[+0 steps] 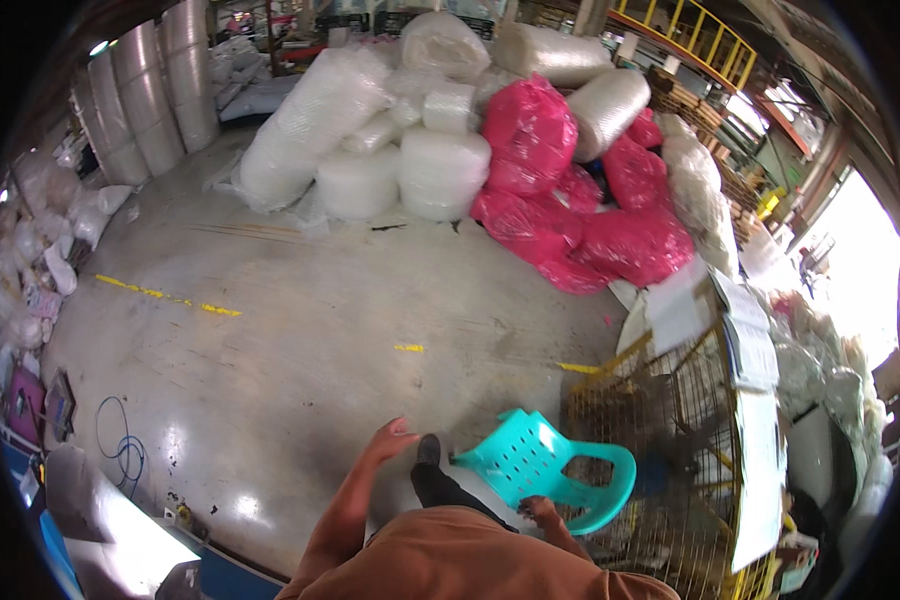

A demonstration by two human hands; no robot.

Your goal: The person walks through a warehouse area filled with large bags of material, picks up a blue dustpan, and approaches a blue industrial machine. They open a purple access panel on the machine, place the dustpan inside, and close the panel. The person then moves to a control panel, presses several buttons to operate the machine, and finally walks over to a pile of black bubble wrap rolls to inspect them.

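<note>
Harsh daylight floods the opening [855,265] at right, burnt out to white, while the rest is moderately lit. Reflections gleam on the concrete floor [300,350] at lower left, near a glaring white surface [145,550]. Small highlights dot the pink bags [635,245]; the teal chair [510,460] has a soft sheen. Fisheye curvature bends edges toward a black rim, where detail seems somewhat soft.

Free: floor [300,370] ahead | right blocked: turquoise chair [526,458], wire cage [682,455]
</note>
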